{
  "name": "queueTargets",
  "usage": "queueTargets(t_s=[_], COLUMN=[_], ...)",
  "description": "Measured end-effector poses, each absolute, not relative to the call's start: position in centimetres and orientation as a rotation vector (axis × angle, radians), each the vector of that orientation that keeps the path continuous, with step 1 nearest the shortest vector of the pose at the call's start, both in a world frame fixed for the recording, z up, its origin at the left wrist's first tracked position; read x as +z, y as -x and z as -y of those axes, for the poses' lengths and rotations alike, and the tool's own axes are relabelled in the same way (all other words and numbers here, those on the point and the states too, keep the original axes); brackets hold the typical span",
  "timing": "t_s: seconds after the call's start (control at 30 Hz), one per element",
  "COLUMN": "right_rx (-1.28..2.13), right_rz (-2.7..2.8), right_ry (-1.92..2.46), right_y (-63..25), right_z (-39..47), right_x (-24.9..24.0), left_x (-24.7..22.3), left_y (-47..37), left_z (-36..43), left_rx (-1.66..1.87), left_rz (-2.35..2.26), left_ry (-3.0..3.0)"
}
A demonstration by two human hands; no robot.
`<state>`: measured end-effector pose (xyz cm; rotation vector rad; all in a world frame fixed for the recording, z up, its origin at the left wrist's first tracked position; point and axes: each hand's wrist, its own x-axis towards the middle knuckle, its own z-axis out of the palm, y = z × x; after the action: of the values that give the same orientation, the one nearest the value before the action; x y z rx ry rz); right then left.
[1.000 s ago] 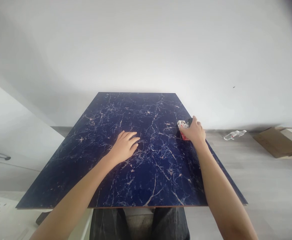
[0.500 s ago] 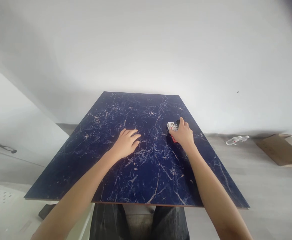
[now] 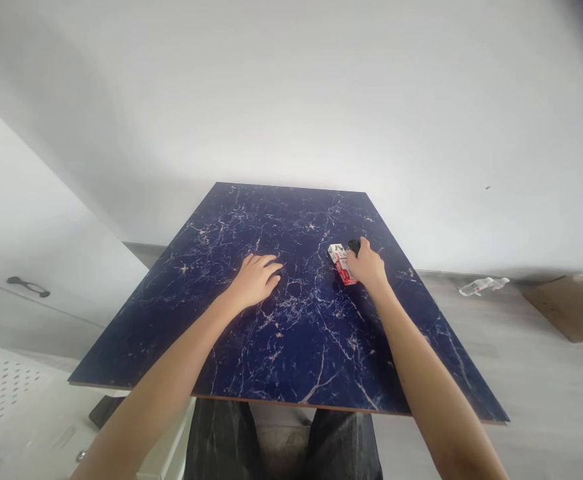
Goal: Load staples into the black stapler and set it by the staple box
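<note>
On the blue marble-patterned tabletop (image 3: 291,333), a small red-and-white box (image 3: 342,265) lies right of the middle. Close against its right side is a small dark object (image 3: 354,247), mostly hidden by fingers, so its kind is unclear. My right hand (image 3: 369,265) is closed around that dark object, thumb beside the box. Left of the box, with a stretch of tabletop between them, my left hand (image 3: 256,280) rests palm down, fingers spread and holding nothing.
Beyond the tabletop's far edge stands a white wall (image 3: 291,93). A clear plastic bottle (image 3: 483,286) and a cardboard box (image 3: 571,307) lie on the floor at right. At lower left are a white perforated panel (image 3: 6,393) and a cabinet door handle (image 3: 28,287).
My right hand's thumb has come off the red-and-white box, showing more of it, and its fingers have closed on the dark object. My left hand is nearly still. The view has shifted slightly.
</note>
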<state>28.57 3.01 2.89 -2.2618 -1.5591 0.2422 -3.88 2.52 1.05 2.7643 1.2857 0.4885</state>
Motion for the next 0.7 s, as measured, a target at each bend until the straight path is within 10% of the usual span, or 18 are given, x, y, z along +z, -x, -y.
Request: queueTargets(t_s=[0.7], right_rx=[0.301], right_rz=[1.784], right_ry=[2.041], right_y=[-16.1], right_z=[-5.9], right_x=[4.5], left_x=[3.2], left_y=[9.1], left_z=[-5.6], left_rx=[0.647], left_rz=[-1.704], left_ry=[-2.484])
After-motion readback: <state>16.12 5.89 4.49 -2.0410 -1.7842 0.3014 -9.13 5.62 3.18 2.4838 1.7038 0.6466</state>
